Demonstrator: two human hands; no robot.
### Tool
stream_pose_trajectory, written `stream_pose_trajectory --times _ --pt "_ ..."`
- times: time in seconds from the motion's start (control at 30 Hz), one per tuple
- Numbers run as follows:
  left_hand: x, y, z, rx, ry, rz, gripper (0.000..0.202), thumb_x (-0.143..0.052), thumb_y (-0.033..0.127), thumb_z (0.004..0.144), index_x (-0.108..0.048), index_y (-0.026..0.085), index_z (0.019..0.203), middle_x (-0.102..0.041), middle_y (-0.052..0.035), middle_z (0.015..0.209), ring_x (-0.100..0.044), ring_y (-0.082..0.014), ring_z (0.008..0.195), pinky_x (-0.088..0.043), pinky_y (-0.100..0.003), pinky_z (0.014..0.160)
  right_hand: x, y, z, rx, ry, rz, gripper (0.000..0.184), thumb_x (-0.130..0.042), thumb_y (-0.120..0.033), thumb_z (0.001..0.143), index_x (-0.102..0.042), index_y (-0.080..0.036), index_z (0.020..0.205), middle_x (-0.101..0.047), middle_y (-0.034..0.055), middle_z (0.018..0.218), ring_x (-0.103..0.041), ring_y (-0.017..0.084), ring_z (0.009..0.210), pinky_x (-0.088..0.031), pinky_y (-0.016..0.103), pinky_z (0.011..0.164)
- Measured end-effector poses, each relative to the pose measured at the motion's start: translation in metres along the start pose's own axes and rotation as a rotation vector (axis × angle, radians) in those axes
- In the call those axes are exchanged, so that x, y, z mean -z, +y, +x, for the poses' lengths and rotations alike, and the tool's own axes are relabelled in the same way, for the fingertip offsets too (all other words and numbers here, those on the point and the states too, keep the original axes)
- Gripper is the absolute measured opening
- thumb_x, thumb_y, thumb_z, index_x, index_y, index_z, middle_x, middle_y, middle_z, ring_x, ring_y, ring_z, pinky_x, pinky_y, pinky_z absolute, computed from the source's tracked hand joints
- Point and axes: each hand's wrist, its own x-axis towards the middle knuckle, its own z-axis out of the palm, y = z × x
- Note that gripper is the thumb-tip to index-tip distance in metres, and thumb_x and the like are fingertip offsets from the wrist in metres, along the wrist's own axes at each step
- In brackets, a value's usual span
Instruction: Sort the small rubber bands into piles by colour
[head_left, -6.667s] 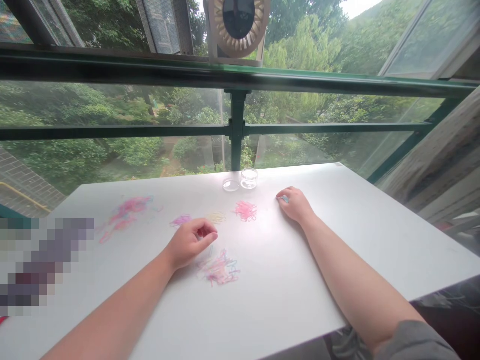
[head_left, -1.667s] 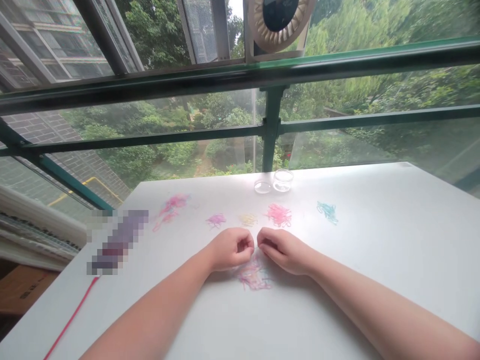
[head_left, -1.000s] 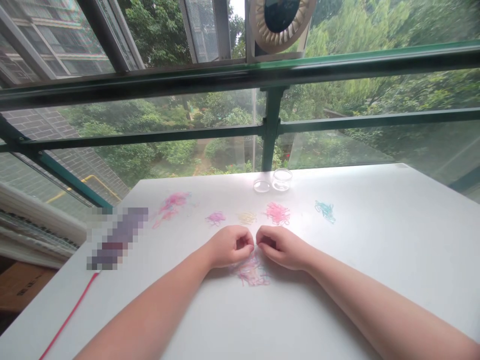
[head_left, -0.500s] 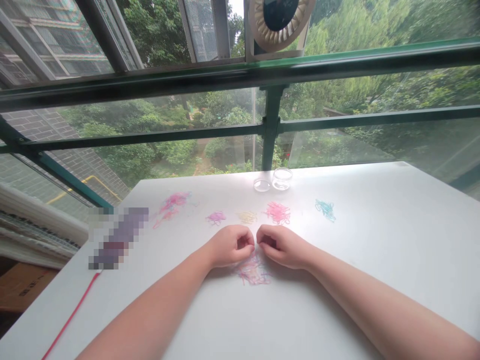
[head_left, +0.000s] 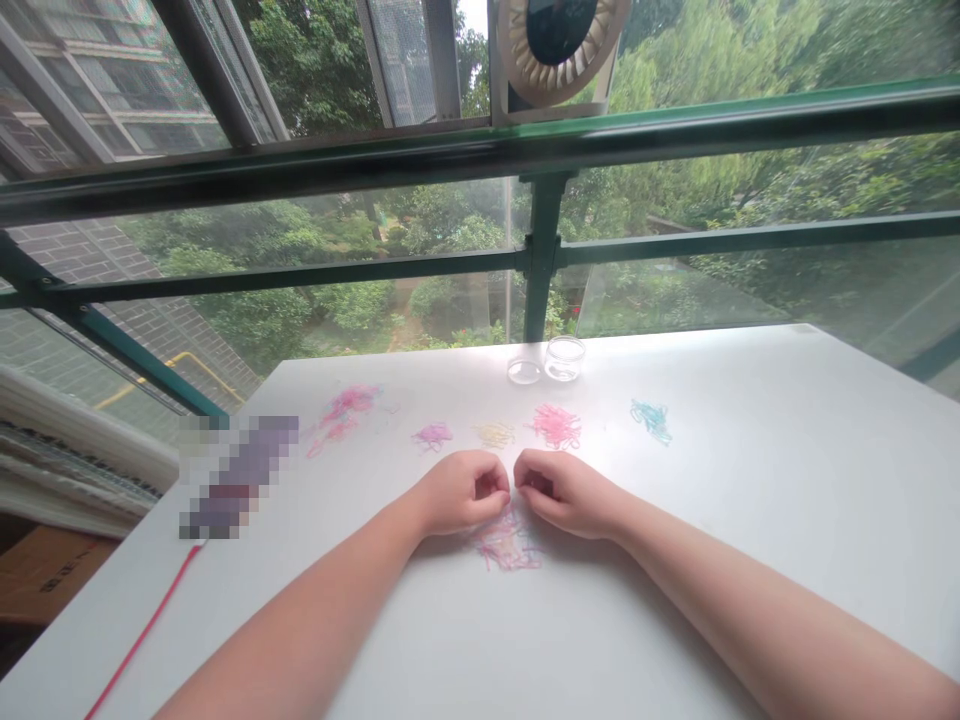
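My left hand (head_left: 466,490) and my right hand (head_left: 568,492) are close together over the table's middle, each with thumb and fingers pinched. Whatever sits between the fingertips is too small to make out. Just below them lies a mixed-colour pile of small elastic bands (head_left: 508,545), partly covered by my left hand. Beyond the hands, sorted heaps form a row: purple bands (head_left: 433,434), yellow bands (head_left: 495,434), pink bands (head_left: 556,426) and teal bands (head_left: 651,420). A looser, mostly pink pile of bands (head_left: 351,405) spreads at the back left.
At the back of the white table (head_left: 750,440) stand a clear round container (head_left: 564,360) and a clear shallow lid (head_left: 523,371). A pixelated object (head_left: 244,480) with a red cord (head_left: 146,625) lies on the left. Green window railings (head_left: 536,260) run behind the table.
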Motion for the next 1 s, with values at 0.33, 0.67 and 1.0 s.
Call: stream_pose_trajectory --times 0.33,0.67,1.0 --pt "-0.0009 -0.0006 -0.0005 0.008 0.001 -0.019 0.007 -0.051 0.021 0.07 -0.055 0.016 0.071 -0.057 0.0009 0.066 -0.049 -0.009 0.059 -0.038 -0.02 0.056 0.0011 -0.0008 -0.0007 0.016 0.0 -0.047 0.012 -0.042 -0.008 0.072 -0.046 -0.018 0.077 -0.052 -0.0026 0.066 -0.04 0.008 0.057 -0.032 0.02 0.054" --pt "0.0003 -0.0016 0.0003 0.02 -0.033 -0.011 0.002 -0.049 0.018 0.066 -0.05 0.016 0.066 -0.051 0.0025 0.06 -0.044 -0.0078 0.054 -0.034 -0.019 0.051 0.0039 0.0003 0.0002 0.032 -0.025 -0.07 0.011 -0.038 -0.009 0.075 -0.044 -0.018 0.075 -0.05 -0.0021 0.067 -0.04 0.009 0.058 -0.033 0.021 0.056" --pt "0.0013 -0.0022 0.0009 0.004 -0.042 0.006 0.003 -0.045 0.014 0.061 -0.043 0.016 0.062 -0.044 0.0038 0.056 -0.039 -0.0073 0.052 -0.031 -0.019 0.049 0.0052 0.0001 0.0016 0.001 -0.01 -0.034 0.01 -0.039 -0.009 0.074 -0.044 -0.018 0.074 -0.05 -0.0017 0.067 -0.04 0.009 0.059 -0.032 0.021 0.055"
